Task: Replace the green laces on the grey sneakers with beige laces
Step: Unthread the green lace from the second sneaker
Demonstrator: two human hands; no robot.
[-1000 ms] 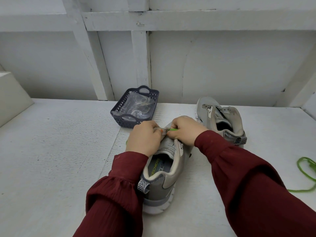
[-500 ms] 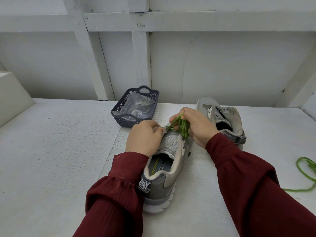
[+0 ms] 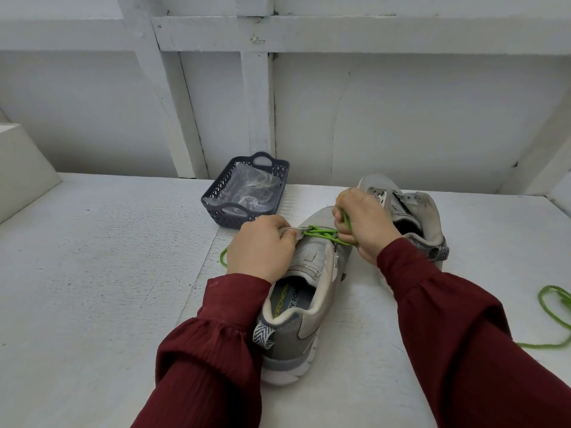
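On the white table [image 3: 92, 273], centre stage, the near sneaker [image 3: 312, 264] stands on its sole. Its long axis runs from the person toward the wall, heel closest and toe pointing away.

A second ago both hands were huddled together over the eyelets. Now the right hand [image 3: 364, 225] has swung out to the right and up, dragging the green lace [image 3: 321, 233] with it. Its fingers are curled tight round a bunch of strands, which stretch taut back across the shoe's front. The left hand [image 3: 261, 247] has hardly budged: it pinches the grey flap at the sneaker's lacing edge, fingers curled, pinning the shoe down. A short green end peeks out on the table just left of that hand.

Behind the right hand sits the far sneaker [image 3: 411, 208], toe away toward the wall and heel nearer the right; its visible eyelets are bare. Well off at the right edge lies a loose green lace [image 3: 553, 310], looped on the table.

Beyond the left hand, by the wall, stands a dark slotted basket [image 3: 216, 196]. It holds a clear bag [image 3: 241, 196] with pale coils inside, seemingly the beige laces [image 3: 262, 180]. Dark red sleeves [image 3: 216, 350] cover both forearms.
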